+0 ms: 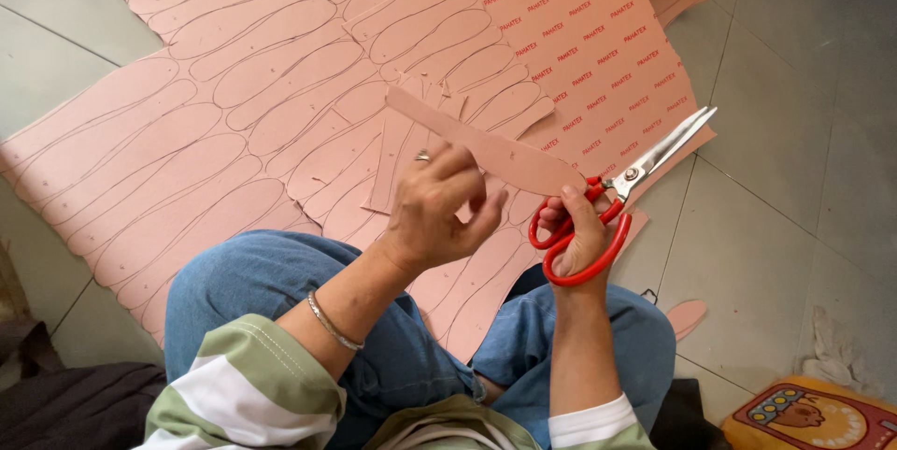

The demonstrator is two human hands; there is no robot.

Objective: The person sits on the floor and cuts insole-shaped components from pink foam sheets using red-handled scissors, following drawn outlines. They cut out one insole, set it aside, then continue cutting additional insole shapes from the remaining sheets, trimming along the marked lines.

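Head view shows a long, flat pink strip [486, 146] with rounded ends, thin and matte like card, held above the lap by the left hand [439, 207], whose fingers pinch its lower edge. Right hand [575, 230] is closed through the red loop handles of steel scissors [617, 190], blades parted and pointing up to the right, just beside the strip's end. Beneath lies a big pink sheet [234, 104] pencilled with sole-shaped outlines, spread on the grey tiled floor [794, 160].
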